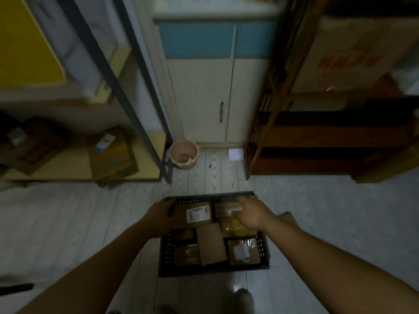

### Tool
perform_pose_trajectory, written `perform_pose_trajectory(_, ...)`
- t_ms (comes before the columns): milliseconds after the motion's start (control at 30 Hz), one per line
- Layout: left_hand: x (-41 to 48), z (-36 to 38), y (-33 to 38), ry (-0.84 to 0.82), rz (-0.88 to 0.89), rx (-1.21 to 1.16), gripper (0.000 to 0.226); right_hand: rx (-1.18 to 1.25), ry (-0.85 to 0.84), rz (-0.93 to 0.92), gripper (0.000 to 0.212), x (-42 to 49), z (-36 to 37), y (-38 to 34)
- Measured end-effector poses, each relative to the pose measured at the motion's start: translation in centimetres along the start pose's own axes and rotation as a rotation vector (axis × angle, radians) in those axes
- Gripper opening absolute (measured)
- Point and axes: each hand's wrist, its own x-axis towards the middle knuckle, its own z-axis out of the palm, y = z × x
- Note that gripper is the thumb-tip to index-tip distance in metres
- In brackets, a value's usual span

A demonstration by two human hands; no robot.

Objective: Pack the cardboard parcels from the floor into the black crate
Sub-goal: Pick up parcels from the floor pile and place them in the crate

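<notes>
The black crate (166,257) sits on the pale floor straight below me, filled with several cardboard parcels. One parcel with a white label (196,214) lies at the far left inside; a plain brown parcel (212,245) lies in the middle; another labelled parcel (243,251) is at the near right. My left hand (162,214) grips the crate's far left rim. My right hand (252,214) reaches into the far right corner, fingers curled over a taped parcel (224,210) there. A piece of cardboard (288,217) pokes out on the floor behind my right forearm.
A pink pot (183,156) stands by a white and blue cabinet (204,98) ahead. A low shelf with boxes (111,155) is at the left, and a dark wooden rack (317,141) at the right. A white paper (235,154) lies on the floor.
</notes>
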Motion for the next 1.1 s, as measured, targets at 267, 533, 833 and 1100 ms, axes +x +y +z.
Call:
perform_pose_trajectory(267, -9.1, -4.8, 10.8, 0.067, 0.154, -0.012, 0.075, 0.057, 0.289, 0.088, 0.06, -13.6, -9.8, 0.2)
perform_pose_trajectory(533, -14.5, -2.8, 19.0, 0.048, 0.427, 0.107, 0.076, 0.084, 0.457, 0.195, 0.066, -26.1, -10.8, 4.9)
perform_pose_trajectory(833, -18.8, 0.3, 28.4, 0.008, 0.478, 0.106, 0.077, 0.062, 0.588, 0.235, 0.067, -33.1, -14.9, 12.2)
perform_pose_trajectory(1100, -17.5, 6.9, 39.4, 0.126, 0.392, -0.021, 0.084, -0.098, 0.566, 0.22, 0.075, -36.1, -21.9, 23.9)
